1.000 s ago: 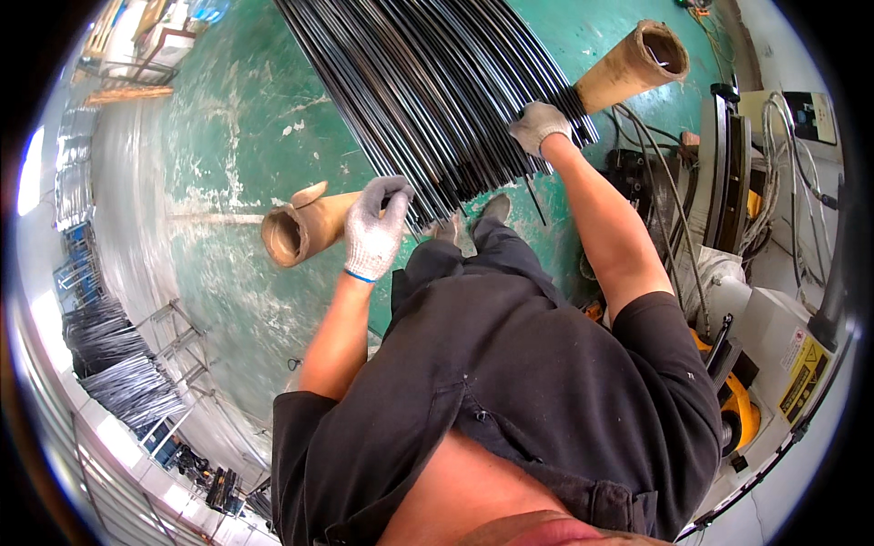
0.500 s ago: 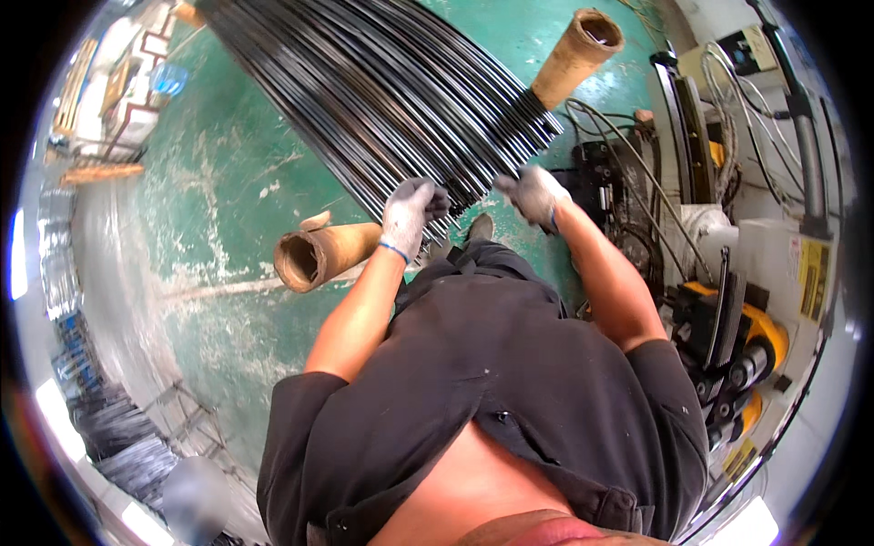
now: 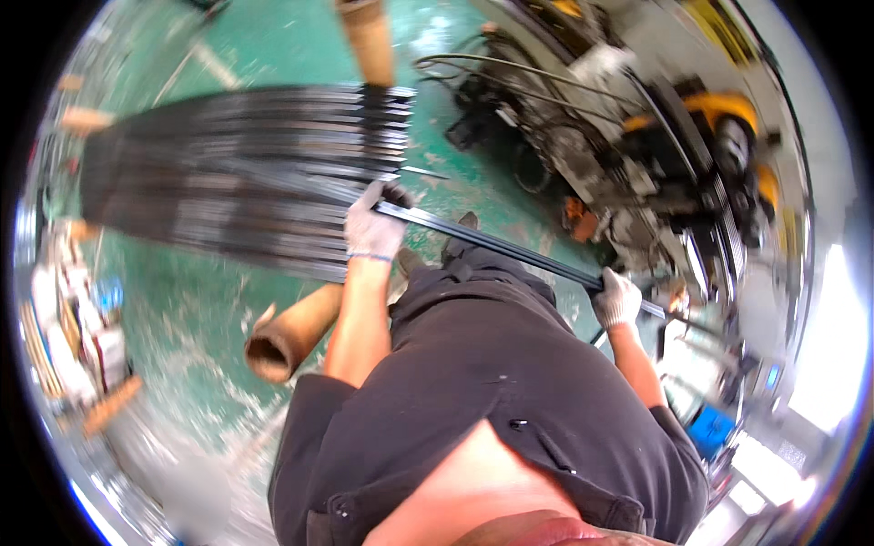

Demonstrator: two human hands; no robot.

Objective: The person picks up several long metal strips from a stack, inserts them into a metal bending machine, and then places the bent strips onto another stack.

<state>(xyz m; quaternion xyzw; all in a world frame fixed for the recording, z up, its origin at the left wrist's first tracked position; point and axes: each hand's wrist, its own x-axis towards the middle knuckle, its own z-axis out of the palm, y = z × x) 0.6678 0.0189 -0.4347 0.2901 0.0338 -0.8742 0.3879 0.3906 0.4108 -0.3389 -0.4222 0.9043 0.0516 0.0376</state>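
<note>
Several long, thin black metal bars [image 3: 510, 252] slant across in front of my body, lying close together. Both my hands wear pale knit gloves with dark fingertips. Nearer the bundle end, my left hand [image 3: 375, 227] is closed round the bars. Further along to the right, my right hand [image 3: 618, 298] grips the same bars, which run on past it toward the machinery. Behind my left hand spreads a wide layer of similar black bars [image 3: 237, 173], blurred by motion. It rests across two brown cardboard tubes, a far tube [image 3: 369, 45] and a near tube [image 3: 296, 337].
Machinery with orange-yellow housings [image 3: 719, 114] stands at the upper right, with cables [image 3: 510, 68] in front of it. A blue box [image 3: 710, 429] is at the lower right. The green floor [image 3: 182, 318] is scuffed. Timber and boxes lie at the far left.
My view has swung to the right. My hands, earlier close together above the ends of the layer, are now wide apart and hold bars, with the right hand moved far right.
</note>
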